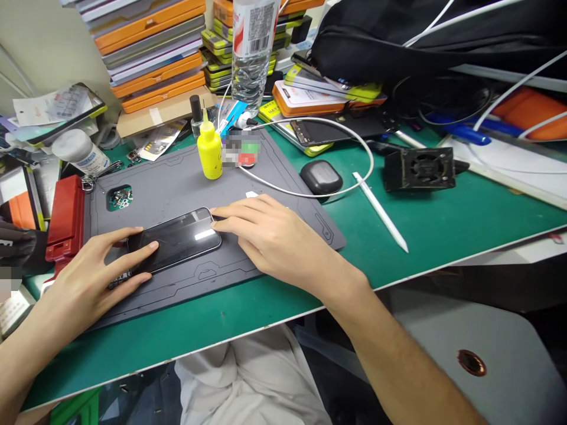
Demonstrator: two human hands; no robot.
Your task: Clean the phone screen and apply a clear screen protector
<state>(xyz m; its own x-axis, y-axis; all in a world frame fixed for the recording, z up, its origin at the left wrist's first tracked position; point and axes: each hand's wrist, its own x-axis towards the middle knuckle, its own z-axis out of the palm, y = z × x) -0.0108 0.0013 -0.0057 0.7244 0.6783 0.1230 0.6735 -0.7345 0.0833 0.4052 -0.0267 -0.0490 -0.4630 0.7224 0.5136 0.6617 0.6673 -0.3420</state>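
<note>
Phone (181, 239) is laid flat on the grey mat (274, 171), one end loosely clasped by the left hand's (86, 271) spread fingers, probably for steadiness; its other end's met by the right hand's (277, 236) extended, unclenched fingertips.

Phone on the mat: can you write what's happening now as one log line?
phone: flat on gray mat | left hand: on one end | right hand: fingertips at other end | yellow bottle: upright on mat
</note>
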